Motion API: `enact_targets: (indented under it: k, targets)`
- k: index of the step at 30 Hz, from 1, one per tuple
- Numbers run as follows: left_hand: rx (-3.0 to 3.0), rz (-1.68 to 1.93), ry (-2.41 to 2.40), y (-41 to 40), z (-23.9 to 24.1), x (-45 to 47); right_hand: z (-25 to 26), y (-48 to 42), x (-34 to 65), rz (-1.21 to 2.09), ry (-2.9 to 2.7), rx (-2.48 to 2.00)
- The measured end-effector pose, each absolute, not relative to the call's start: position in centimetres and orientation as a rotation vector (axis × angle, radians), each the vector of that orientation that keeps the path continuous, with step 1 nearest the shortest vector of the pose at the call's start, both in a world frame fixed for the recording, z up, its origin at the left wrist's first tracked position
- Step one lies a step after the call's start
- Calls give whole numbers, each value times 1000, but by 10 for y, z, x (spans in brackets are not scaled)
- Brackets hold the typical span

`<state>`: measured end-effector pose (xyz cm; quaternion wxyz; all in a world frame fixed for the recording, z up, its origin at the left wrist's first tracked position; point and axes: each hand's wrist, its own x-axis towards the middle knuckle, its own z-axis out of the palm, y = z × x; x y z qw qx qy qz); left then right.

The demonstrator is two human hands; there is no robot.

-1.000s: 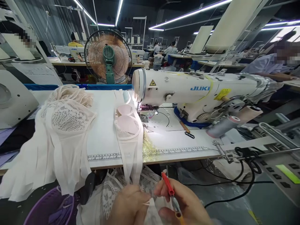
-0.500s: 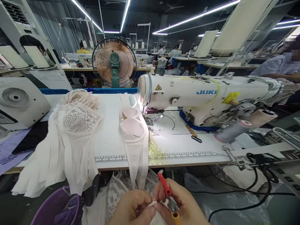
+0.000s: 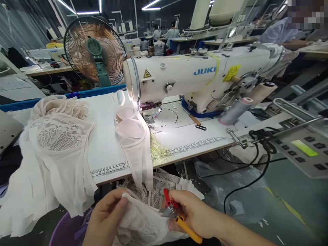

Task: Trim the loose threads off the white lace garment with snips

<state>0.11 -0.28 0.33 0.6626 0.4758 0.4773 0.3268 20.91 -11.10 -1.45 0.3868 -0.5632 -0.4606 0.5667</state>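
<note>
Bottom centre of the frame: left hand (image 3: 106, 218) pinches the upper edge of a white lace garment (image 3: 143, 222), thumb and fingers closed on the cloth. Right hand (image 3: 197, 213), just to the right, is closed round a thread snipper (image 3: 175, 213) (red handle on top, yellow one below), blades pointing left and touching the lace. Both hands sit low, below the table edge, w/ the garment bunched between them.

Above them, centre frame, a white table (image 3: 107, 143) w/ a printed ruler strip along its front edge. A pair of pale pink bra cups (image 3: 129, 126) lies mid-table, its sheer white panel hanging over the edge down toward the hands. Left of the frame: a pile of white lace pieces (image 3: 58, 136), draping well over the table front. Lower left, a purple bin (image 3: 65, 232), partly hidden by cloth.

Centre-right: a white JUKI sewing machine (image 3: 194, 75), lamp lit at the needle end. Upper left: a standing fan (image 3: 94, 51) w/ green hub. Far right: a control panel (image 3: 304, 150) w/ green display, black cables looping beside it. Other people sit at benches in the upper background (too small for detail).
</note>
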Motion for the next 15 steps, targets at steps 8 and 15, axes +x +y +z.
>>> enact_targets:
  k: [8, 15]
  targets:
    - [1383, 763, 1085, 7, 9, -23, -18, -111, 193, 1359, -1091, -1337]
    - [1824, 364, 937, 16, 30, -38, -21, -107, 195, 1436, -1159, -1316]
